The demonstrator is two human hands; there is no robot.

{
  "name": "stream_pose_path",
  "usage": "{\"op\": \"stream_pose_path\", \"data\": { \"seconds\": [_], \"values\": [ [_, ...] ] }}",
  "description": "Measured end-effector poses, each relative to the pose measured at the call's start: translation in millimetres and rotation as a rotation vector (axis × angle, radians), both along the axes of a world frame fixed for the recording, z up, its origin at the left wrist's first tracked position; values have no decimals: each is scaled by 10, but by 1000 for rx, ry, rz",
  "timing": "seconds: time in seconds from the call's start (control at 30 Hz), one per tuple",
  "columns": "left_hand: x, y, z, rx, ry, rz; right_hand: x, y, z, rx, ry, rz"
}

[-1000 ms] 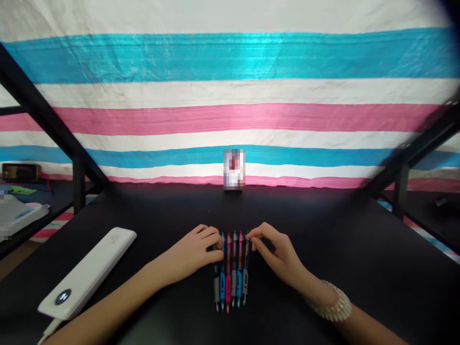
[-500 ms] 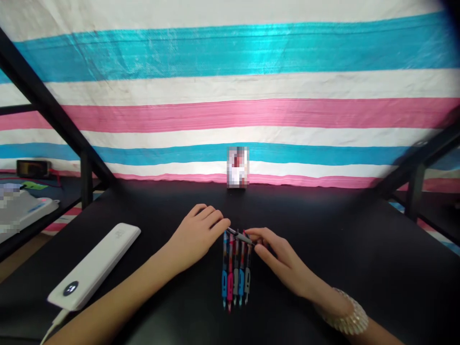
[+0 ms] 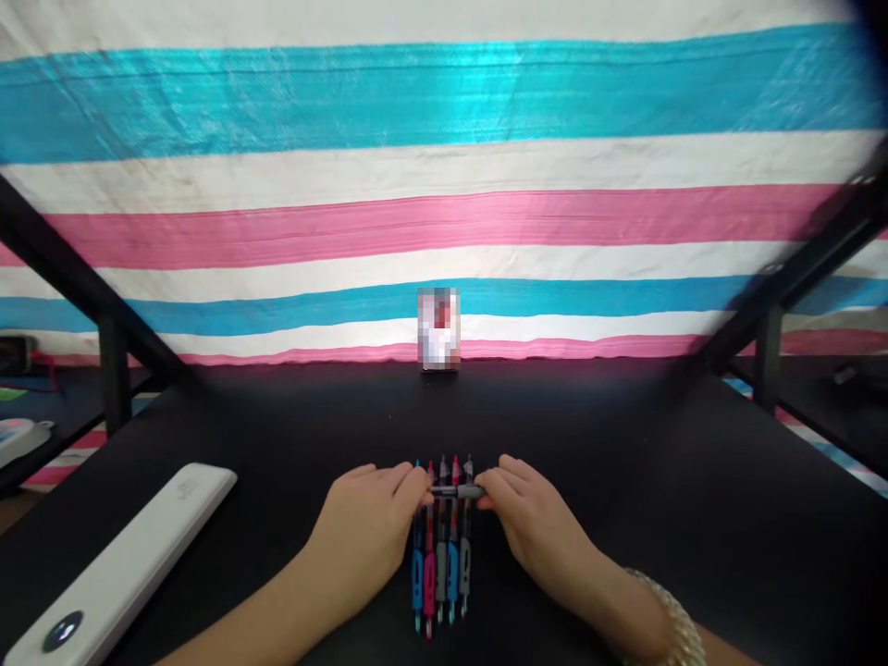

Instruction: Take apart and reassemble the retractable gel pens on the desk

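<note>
A grey-and-clear pen [image 3: 458, 492] lies sideways between my hands, across the upper parts of a row of pens. My left hand [image 3: 378, 518] pinches its left end, and the fingers of my right hand [image 3: 524, 509] are closed on its grey right end. Below it, several pens stand side by side in a row, pointing toward me. Among them are a blue pen [image 3: 417, 581], a pink pen [image 3: 429, 585] and a grey pen [image 3: 464, 566]. Whether the sideways pen touches the row, I cannot tell.
To the left lies a white power bank [image 3: 131, 564] with a round display. A small blurred card [image 3: 438, 328] stands at the back of the black table [image 3: 589, 416], before a striped sheet [image 3: 444, 217]. Black frame bars [image 3: 115, 370] flank the table.
The sideways pen has gone from slanted to nearly level. Both hands have come nearer to me, and my right hand has closed more around its end. The view has shifted right.
</note>
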State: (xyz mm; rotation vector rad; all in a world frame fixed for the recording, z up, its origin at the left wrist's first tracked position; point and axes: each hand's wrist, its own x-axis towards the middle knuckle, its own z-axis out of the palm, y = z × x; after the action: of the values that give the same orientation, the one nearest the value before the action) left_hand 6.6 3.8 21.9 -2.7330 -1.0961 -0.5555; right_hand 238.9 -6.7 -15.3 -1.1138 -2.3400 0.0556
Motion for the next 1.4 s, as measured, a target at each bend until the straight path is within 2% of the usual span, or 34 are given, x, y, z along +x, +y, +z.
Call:
{"op": "stream_pose_path", "data": {
  "seconds": [0.1,0.2,0.37,0.47,0.6,0.73,0.8,0.97,1.07,1.13,1.27,1.4],
  "values": [
    [-48,-15,27,-332,-56,19,-10,-30,20,35,-35,5],
    [-123,-8,52,-458,-152,14,10,-21,51,11,-1,17],
    [-256,14,1,-493,-373,-61,71,49,49,-114,118,-45],
    [-293,43,-91,-353,-490,-90,70,62,23,-132,130,-40],
    [-321,80,-228,-218,-487,-130,47,46,37,-116,144,-6],
    [-353,73,-310,-167,-439,-118,53,21,98,-162,223,25],
    [-357,52,-307,-197,-457,-97,63,4,125,-242,308,16],
    [-341,-6,-264,-314,-558,-41,88,-20,182,-668,537,-56],
    [-330,-27,-273,-412,-616,3,93,-12,210,-828,688,-61],
    [-321,-35,-285,-467,-656,30,87,-8,218,-870,742,-45],
    [-283,-36,-278,-544,-732,69,68,-8,190,-856,771,-77],
    [-239,-24,-233,-597,-817,109,61,1,147,-885,908,-97]
  ]
}}
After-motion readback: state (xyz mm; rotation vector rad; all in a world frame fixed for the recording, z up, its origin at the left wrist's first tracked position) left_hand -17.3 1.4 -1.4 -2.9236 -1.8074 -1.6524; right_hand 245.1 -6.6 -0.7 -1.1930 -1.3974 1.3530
